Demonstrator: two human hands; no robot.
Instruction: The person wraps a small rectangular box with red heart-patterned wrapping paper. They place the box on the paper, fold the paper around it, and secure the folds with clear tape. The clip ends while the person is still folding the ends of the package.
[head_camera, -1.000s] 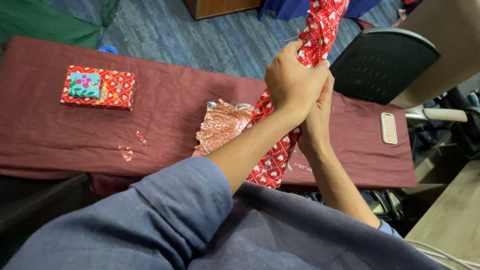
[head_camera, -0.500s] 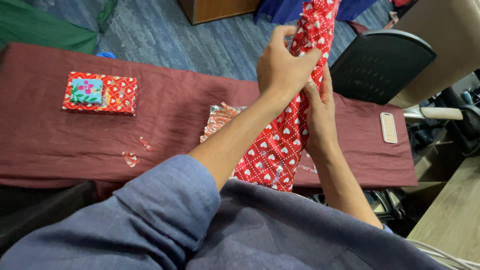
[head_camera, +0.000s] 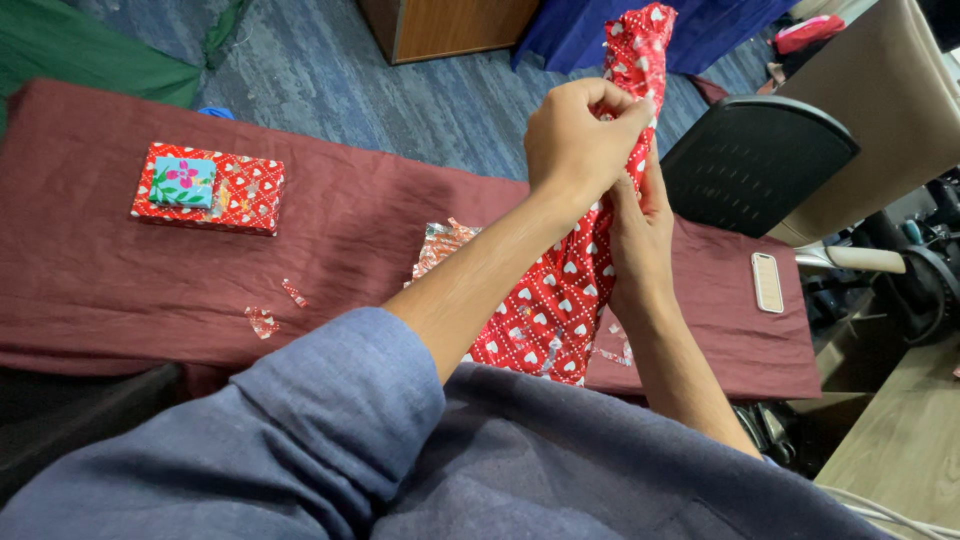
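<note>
Both hands clasp a roll of red heart-print wrapping paper (head_camera: 560, 300) held upright above the worktop's (head_camera: 380, 220) near edge — the left hand (head_camera: 580, 140) pinches it high, the right hand (head_camera: 638, 235) curled around just below. It looks light, thin and easily creased — best gripped gently round its middle.

Blue carpet (head_camera: 450, 90), perhaps wooden cabinet (head_camera: 450, 22).

small box (head_camera: 183, 181) on larger box (head_camera: 245, 195), phone (head_camera: 767, 282) far right on table (head_camera: 350, 215)
</note>
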